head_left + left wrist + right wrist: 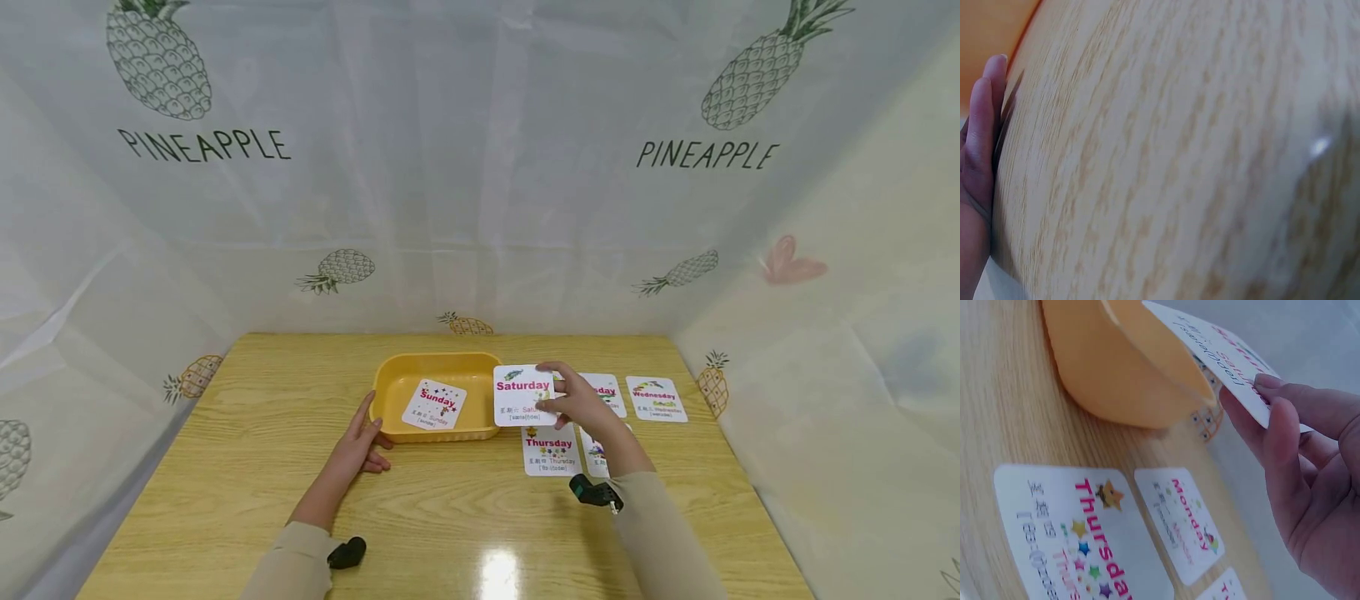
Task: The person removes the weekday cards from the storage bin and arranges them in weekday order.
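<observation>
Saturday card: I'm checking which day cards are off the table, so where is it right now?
In the head view the Saturday card is pinched in the right hand, just right of the yellow tray and above the Thursday card.

Left hand point(365, 442) flat, right hand point(579, 400) raised, apparently pinching

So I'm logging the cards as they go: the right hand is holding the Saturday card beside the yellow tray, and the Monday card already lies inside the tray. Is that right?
Not quite. The card inside the yellow tray reads Sunday, as the head view shows. The Monday card lies on the table by Thursday. The right hand does hold the Saturday card beside the tray.
</observation>
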`<state>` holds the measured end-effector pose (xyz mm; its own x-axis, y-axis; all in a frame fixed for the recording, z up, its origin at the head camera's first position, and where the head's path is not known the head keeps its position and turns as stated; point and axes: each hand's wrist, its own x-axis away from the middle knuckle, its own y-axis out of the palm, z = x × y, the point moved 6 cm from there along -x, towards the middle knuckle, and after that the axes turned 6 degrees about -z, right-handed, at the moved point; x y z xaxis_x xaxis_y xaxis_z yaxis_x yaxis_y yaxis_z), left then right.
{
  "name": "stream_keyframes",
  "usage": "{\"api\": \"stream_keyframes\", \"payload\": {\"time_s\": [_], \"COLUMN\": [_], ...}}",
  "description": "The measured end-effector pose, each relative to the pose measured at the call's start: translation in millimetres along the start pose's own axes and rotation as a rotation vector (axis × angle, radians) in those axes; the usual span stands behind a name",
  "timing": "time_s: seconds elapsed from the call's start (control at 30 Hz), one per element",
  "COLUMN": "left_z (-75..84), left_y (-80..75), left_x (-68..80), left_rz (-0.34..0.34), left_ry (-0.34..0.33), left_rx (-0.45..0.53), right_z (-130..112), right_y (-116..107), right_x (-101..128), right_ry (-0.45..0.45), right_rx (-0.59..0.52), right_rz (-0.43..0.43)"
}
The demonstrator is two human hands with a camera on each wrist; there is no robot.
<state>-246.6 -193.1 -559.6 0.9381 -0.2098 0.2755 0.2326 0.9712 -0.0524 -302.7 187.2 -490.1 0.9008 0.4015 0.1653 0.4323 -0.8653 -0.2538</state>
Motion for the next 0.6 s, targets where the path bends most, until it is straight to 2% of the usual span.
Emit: {"api": "stream_keyframes", "payload": {"time_s": [0.17,0.33,0.6], "left_z": [2.8,0.5,-25.0], "left_y": [1.3,-0.3,-7.9], "left_x": [1.2,-1.0,-16.9], "left_rz": [-0.004,-0.005,0.037], "left_ry": [-0.001,0.001,-0.01], "left_rx": [0.005,0.003,0.009], "right_z": [10.4,19.0,31.5], "right_y": [-11.1,-23.2,-36.5], "right_x": [10.9,22.3,42.6], "right_ry": [0.022,0.042,0.081], "right_rx": [-0.04,-0.031,0.001], "right_rz": [0.004,-0.002,-0.024]}}
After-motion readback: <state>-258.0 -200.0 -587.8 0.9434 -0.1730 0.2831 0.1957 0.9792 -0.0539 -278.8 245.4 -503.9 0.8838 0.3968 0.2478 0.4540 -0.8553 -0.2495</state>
